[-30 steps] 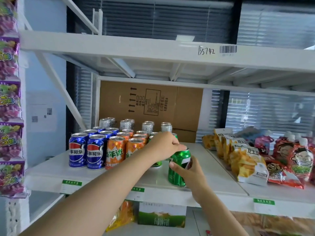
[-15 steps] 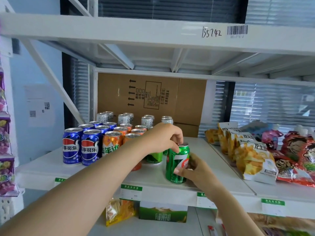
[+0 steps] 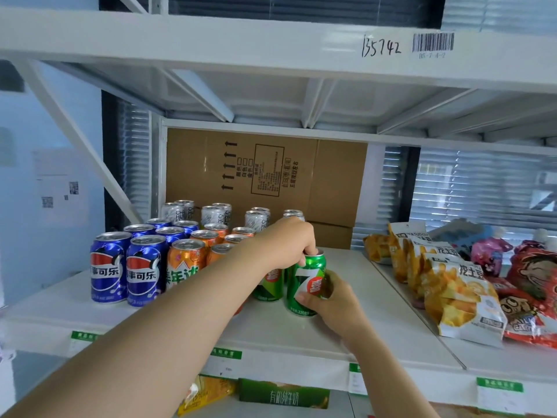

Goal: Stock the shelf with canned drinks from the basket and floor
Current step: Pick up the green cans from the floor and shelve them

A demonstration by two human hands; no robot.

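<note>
A green 7-Up can (image 3: 307, 282) stands upright on the white shelf (image 3: 346, 333), near its front. My left hand (image 3: 286, 244) grips the can's top rim from above. My right hand (image 3: 334, 303) wraps the can's lower right side. Just left of it stands a second green can (image 3: 269, 286), partly hidden by my left wrist. Further left are rows of blue Pepsi cans (image 3: 110, 267), orange cans (image 3: 184, 262) and silver cans (image 3: 212, 214) at the back.
A brown cardboard box (image 3: 265, 173) closes the shelf's back. Yellow snack bags (image 3: 458, 294) and red pouches (image 3: 533, 285) fill the shelf's right part. A green carton (image 3: 283, 396) lies on the shelf below. The upper shelf beam (image 3: 271, 43) hangs overhead.
The view moved closer and slightly up. The green can turned so its 7 logo faces me, and it now stands tight beside the other green can. Both hands stayed on it.
</note>
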